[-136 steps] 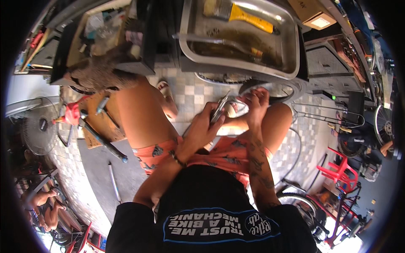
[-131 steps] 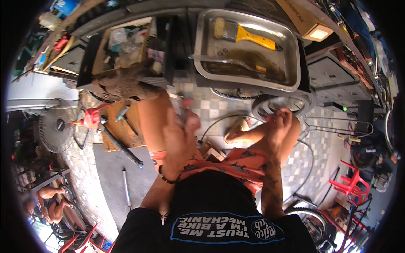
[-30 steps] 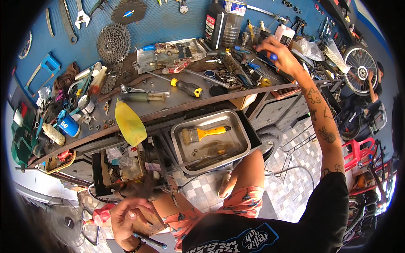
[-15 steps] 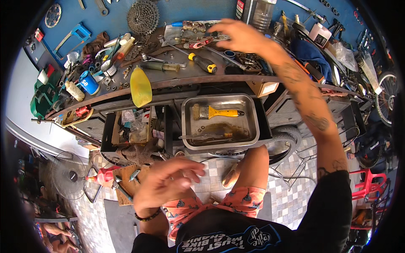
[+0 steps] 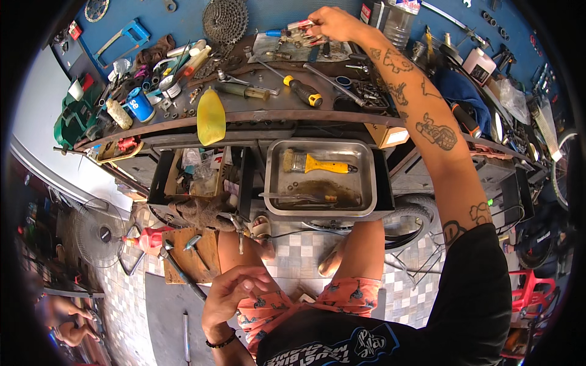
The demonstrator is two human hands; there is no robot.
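Note:
At the back of the bench, my right hand [image 5: 337,24] is closed on a small red-and-silver metal part [image 5: 300,24], lifted over a sheet of paper [image 5: 262,49] that bears several metal parts. Its exact kind does not show. My left hand [image 5: 235,291] hovers over my lap, fingers loosely bent and apart, holding nothing. Ahead of my knees sits a steel tray [image 5: 371,183] with a little dark liquid in it. A yellow-handled paintbrush [image 5: 326,165] lies inside. A yellow-and-black screwdriver [image 5: 302,91] rests on the bench near the paper.
A yellow plastic piece [image 5: 210,116] overhangs the bench edge. An open drawer [image 5: 201,177] stands left of the tray, a brown rag [image 5: 204,212] over its front. Lower left are a wooden board [image 5: 198,256] with a hammer and a fan [image 5: 101,235]. A cassette [image 5: 226,21] hangs behind.
My right hand has taken the red-and-silver part off the paper and raised it toward the back. My left hand has dropped lower, toward my lap. The view has shifted slightly.

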